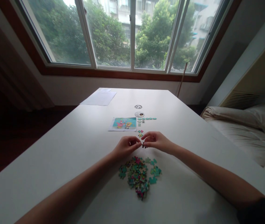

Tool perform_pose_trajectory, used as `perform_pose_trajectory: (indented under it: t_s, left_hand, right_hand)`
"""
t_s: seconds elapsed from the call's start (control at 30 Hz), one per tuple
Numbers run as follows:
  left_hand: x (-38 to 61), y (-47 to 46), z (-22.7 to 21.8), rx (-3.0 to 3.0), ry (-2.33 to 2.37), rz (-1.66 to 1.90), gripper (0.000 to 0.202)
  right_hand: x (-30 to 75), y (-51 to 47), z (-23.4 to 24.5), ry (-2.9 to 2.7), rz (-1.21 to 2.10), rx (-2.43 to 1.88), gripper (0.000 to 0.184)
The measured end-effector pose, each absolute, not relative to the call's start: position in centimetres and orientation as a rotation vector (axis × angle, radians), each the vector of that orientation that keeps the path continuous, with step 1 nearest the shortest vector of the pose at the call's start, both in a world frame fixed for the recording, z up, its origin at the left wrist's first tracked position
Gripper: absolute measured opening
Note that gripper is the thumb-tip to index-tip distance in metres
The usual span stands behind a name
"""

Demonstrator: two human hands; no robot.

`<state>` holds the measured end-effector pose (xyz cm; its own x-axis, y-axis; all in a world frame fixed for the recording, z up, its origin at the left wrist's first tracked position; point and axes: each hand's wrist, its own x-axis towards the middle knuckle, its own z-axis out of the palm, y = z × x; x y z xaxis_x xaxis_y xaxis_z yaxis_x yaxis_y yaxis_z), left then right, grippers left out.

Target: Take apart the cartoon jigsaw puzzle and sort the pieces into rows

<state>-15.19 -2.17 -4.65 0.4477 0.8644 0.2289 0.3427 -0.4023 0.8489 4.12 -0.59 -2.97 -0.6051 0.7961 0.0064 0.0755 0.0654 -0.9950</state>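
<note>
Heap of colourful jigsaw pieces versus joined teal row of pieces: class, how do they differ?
The heap of colourful jigsaw pieces is jumbled and overlapping; the joined teal row of pieces lies flat in a line. The heap mixes pink, teal, yellow; the row is mostly teal. Both rest on the white table.

One white table (53,155), one cartoon picture sheet (123,123) on it. Right of the sheet: two round discs (139,114), one row of joined pieces (147,119), one small cluster (140,133). Nearer than the sheet: two hands, left hand (126,147) and right hand (157,140), and one heap of loose pieces (139,175), too many to count. Beyond the sheet: one blank paper (99,97).
</note>
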Motion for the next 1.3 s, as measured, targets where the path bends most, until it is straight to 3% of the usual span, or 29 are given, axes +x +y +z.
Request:
perform_pose_trajectory:
  t_s: [0.33, 0.63, 1.3]
  left_hand:
    - [-15.1, -2.2, -4.7, 1.92, 1.003, 0.902, 0.025]
    - [-15.3, -1.6, -4.5, 1.854, 1.11, 1.082, 0.024]
    - [-15.2, -1.7, -4.7, 1.851, 1.148, 1.046, 0.023]
  right_hand:
    - [3.6, -1.1, -3.3, -1.837, 1.386, -0.86, 0.029]
    - [4.0, -0.8, -4.1, -2.023, 0.836, -1.102, 0.027]
    - [6.0, 1.2, -2.6, -2.069, 0.494, -1.146, 0.02]
